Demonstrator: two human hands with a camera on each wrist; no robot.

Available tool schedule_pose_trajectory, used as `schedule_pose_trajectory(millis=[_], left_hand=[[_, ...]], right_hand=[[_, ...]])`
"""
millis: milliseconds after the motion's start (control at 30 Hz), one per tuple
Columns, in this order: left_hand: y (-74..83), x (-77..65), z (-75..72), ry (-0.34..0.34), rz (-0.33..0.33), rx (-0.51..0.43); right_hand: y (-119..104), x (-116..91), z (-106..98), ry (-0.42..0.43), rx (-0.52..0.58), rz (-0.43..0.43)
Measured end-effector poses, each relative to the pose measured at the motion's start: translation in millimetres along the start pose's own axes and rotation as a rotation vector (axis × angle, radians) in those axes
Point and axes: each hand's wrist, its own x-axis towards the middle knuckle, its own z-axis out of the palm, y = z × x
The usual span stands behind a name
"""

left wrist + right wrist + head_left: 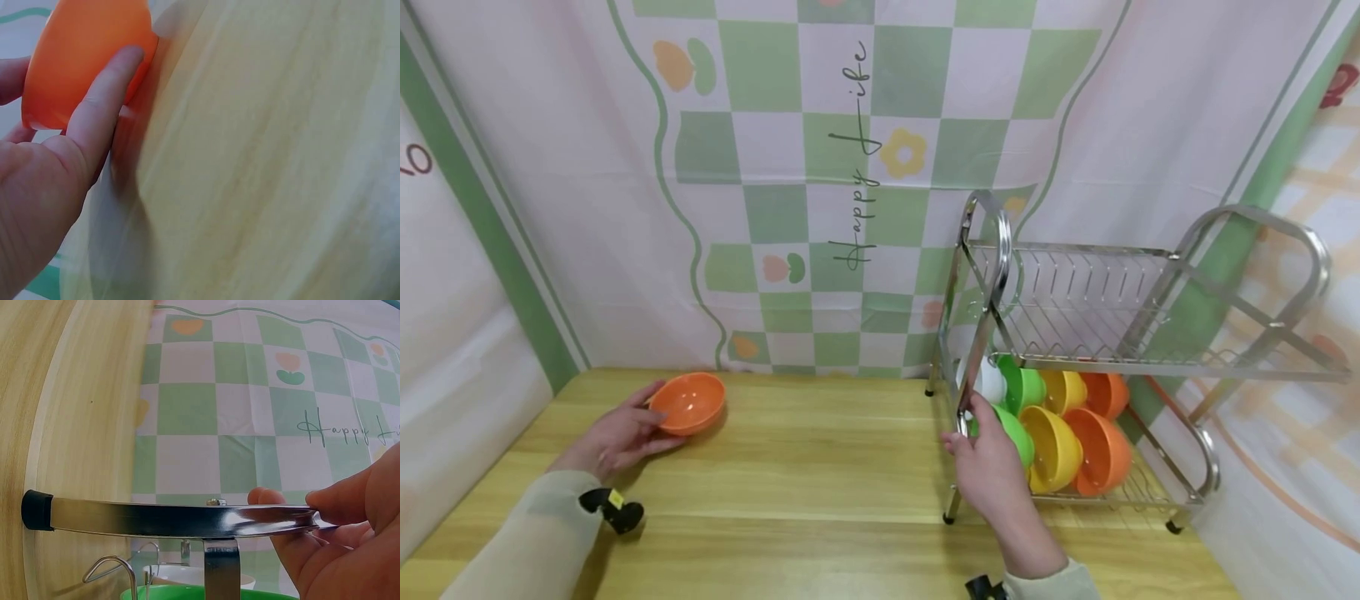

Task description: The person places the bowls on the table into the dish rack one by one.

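At the left of the table, my left hand [617, 435] holds a small orange bowl [694, 403] by its near left side. One digit lies along the bowl's smooth outer wall [81, 56] in the left wrist view, and others show behind it. The bowl is tilted, its hollow facing up toward the head camera. My right hand [996, 471] pinches the left front post [156, 519] of a two-tier metal dish rack [1150, 367]. In the right wrist view, thumb and fingers sit on opposite sides of that post.
On the rack's lower tier, bowls lean in two rows: green [1015, 435], yellow [1055, 450] and orange [1103, 454] in front, with a white bowl [991, 385] and several coloured ones behind. A checked curtain [842, 208] hangs along the back of the wooden table [820, 467].
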Motion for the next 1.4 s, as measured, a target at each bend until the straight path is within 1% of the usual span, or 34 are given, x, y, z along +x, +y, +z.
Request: schedule_pose_trajectory(millis=[67, 233, 333, 633, 900, 1067, 1267, 1400], left_hand=[[-1.1, -0.4, 2.9, -0.020, -0.009, 0.022], [-3.3, -1.5, 10.8, -0.098, -0.021, 0.066], [-4.1, -1.9, 14.1, -0.121, -0.015, 0.074], [-8.0, -0.4, 16.7, -0.100, -0.005, 0.082], [-8.4, -0.3, 19.0, -0.115, 0.003, 0.090], [-9.0, 0.0, 21.4, -0.106, -0.003, 0.079], [-7.9, -1.1, 29.4, -0.093, -0.002, 0.102], [-7.6, -2.1, 36.8, -0.114, 0.014, 0.115]], right_hand=[[0, 0, 0, 0.000, -0.001, 0.001], [-1, 0, -1, -0.001, -0.002, 0.002], [-1, 0, -1, -0.002, -0.002, 0.005], [-1, 0, 0, -0.007, 0.003, 0.013], [0, 0, 0, -0.008, 0.010, 0.026], [1, 0, 0, -0.009, 0.008, 0.026], [1, 0, 0, -0.015, 0.011, 0.023], [1, 0, 0, -0.014, 0.013, 0.019]])
